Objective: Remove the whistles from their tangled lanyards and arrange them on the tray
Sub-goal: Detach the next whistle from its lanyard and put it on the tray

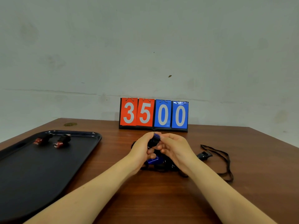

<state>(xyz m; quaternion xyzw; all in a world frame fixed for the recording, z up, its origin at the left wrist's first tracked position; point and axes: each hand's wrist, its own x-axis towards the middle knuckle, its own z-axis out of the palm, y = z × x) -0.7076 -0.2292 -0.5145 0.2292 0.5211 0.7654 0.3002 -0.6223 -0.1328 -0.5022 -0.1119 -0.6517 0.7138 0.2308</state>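
On a brown table (161, 199) by a pale wall — pinching a blue whistle (155, 139) between left hand (142, 151) and right hand (175, 147), both clasping it, above the cord tangle (160, 164); tray (48, 167) lying leftward — nearer the left hand.

Two whistles (51, 140) lie on the tray (32, 167), left of the scoreboard (153, 114).

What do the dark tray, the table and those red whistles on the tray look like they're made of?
The tray looks like moulded plastic, dark and semi-gloss: light glints along its raised rim. The table shows brown wood grain with a dull sheen; solid wood or laminate, I can't tell. The two red whistles seem glossy plastic, red and black, with bright highlights.
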